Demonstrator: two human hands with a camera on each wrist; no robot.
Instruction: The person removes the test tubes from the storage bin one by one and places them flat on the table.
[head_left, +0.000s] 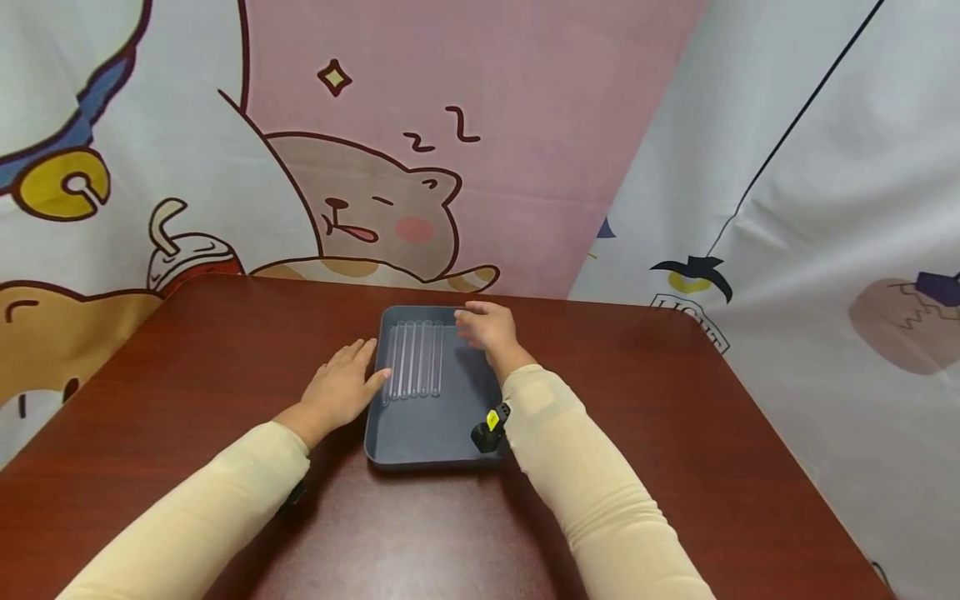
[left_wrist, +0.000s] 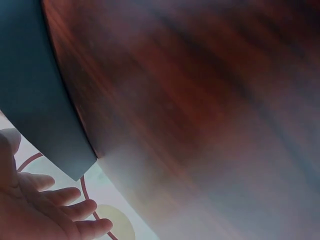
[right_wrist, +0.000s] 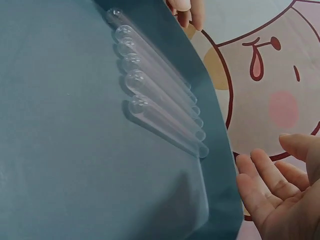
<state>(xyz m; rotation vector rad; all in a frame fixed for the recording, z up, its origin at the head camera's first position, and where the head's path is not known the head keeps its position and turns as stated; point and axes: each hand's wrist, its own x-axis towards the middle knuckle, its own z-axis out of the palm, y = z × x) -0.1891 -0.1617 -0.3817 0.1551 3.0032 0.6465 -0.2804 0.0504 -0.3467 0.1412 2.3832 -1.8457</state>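
Note:
Several clear test tubes [head_left: 414, 358] lie side by side in the left half of a grey rectangular tray [head_left: 435, 429]. Their rounded ends point toward the near side; in the right wrist view the tubes [right_wrist: 159, 90] look empty. At the tray's left side my left hand [head_left: 339, 390] lies with fingers extended and the thumb reaching over the rim; its fingers [left_wrist: 60, 197] hold nothing. My right hand [head_left: 489, 329] is over the far right corner of the tray. Loosely bent and apart, its fingers [right_wrist: 272, 182] have nothing between them.
The tray stands on a dark red-brown wooden table [head_left: 637, 467]. Behind the table's far edge hangs a cartoon-printed cloth [head_left: 525, 167]. A small black device with a yellow mark [head_left: 491, 425] sits at the right wrist, overlapping the tray's right side in the head view.

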